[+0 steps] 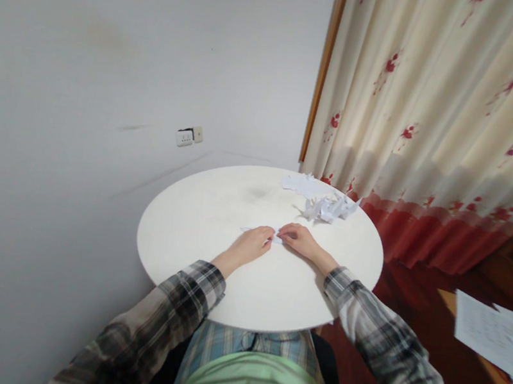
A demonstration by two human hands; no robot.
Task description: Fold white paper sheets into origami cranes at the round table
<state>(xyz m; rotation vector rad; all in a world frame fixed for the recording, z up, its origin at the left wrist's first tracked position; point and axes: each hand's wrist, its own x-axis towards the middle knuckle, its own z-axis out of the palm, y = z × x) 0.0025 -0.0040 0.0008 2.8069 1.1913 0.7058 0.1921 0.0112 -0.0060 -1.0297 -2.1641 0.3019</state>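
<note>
A small piece of white paper [277, 237] lies on the round white table [191, 233], mostly covered by my fingers. My left hand [255, 242] pinches its left part, where a thin tip of paper sticks out behind the hand. From the other side, my right hand [298, 239] has its fingers closed on the right part. Both hands rest low over the tabletop, fingertips close together. Beyond my right hand sits a heap of folded white paper pieces [329, 209]. Flat white paper [304, 184] lies behind that heap near the far edge.
A white wall with a power socket [184, 137] stands beyond the table on the left. A cream curtain with red flowers [396, 110] hangs at the back right. Written sheets [496, 337] lie on a wooden surface at right, lower than the table.
</note>
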